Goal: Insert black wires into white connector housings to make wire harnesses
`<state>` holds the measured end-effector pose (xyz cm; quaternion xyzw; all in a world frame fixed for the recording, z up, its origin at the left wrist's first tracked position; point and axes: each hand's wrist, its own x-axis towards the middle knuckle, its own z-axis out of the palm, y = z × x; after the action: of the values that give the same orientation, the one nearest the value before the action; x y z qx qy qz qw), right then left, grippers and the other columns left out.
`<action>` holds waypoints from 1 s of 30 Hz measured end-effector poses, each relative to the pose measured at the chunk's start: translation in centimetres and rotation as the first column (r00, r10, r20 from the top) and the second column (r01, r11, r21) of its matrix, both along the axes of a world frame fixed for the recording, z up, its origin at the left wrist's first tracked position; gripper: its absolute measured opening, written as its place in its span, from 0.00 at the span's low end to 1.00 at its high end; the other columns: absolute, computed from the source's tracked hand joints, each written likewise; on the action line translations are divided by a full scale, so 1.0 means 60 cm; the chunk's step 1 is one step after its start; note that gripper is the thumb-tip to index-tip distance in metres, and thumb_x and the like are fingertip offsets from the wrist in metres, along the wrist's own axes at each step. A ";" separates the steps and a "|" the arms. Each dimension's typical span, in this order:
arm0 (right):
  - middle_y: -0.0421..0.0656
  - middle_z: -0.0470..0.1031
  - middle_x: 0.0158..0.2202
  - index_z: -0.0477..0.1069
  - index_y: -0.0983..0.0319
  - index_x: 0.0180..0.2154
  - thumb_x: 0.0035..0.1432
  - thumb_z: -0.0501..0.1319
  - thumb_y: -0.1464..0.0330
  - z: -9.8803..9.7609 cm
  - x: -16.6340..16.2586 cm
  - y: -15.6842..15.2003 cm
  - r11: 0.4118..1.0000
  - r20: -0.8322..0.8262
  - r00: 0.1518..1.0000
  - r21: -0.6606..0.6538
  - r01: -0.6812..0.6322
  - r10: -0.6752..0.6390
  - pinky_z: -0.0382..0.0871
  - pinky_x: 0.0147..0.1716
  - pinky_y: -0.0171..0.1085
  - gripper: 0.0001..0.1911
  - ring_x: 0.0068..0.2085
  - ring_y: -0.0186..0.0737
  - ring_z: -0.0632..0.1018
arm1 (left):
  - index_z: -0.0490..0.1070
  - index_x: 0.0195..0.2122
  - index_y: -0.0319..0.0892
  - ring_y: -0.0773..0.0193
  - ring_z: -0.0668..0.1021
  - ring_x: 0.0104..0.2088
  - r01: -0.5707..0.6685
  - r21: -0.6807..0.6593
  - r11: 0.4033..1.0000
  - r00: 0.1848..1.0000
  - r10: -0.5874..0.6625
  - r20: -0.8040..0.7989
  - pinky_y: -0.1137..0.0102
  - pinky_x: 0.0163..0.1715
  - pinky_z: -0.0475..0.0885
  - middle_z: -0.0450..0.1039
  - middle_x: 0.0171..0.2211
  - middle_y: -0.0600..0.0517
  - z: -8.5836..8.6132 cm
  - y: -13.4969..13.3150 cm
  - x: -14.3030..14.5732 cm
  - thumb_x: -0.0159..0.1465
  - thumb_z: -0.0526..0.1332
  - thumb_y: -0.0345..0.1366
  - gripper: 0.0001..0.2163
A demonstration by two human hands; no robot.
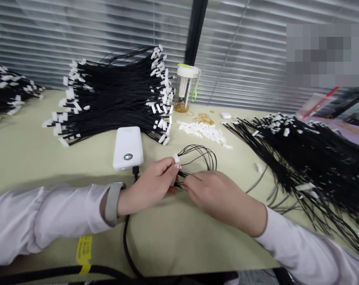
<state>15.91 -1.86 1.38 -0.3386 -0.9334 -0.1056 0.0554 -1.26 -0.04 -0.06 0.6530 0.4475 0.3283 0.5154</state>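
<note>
My left hand (pixel 151 184) is closed in a pinch on a small bunch of thin black cables (pixel 201 156) whose white end caps (pixel 176 158) stick up above my fingers. The cables loop out toward the far side of the table. My right hand (pixel 216 194) is closed on the same bunch just right of the left hand, fingertips meeting it. Both wrists rest low over the pale green table (pixel 27 158).
A white power bank (pixel 128 147) with a black cord lies just behind my left hand. A big stack of capped black cables (pixel 114 95) sits behind it, loose cables (pixel 310 158) spread at right. White caps (pixel 205 131), rubber bands (pixel 205 118) and a clear jar (pixel 187 89) lie beyond.
</note>
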 end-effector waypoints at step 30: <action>0.40 0.74 0.33 0.70 0.60 0.38 0.55 0.54 0.74 0.031 0.010 0.009 0.941 -0.643 0.718 -0.334 0.051 -0.267 0.66 0.34 0.31 0.10 0.33 0.30 0.73 | 0.61 0.28 0.41 0.73 0.67 0.20 0.014 -0.032 0.999 0.999 -0.014 0.031 0.75 0.21 0.68 0.59 0.22 0.58 0.000 -0.003 0.000 0.62 0.48 0.44 0.13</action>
<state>16.49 -1.33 3.24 -0.4378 -0.8199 0.1602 0.3325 -1.24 -0.23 -0.04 0.6426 0.4402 0.3274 0.5348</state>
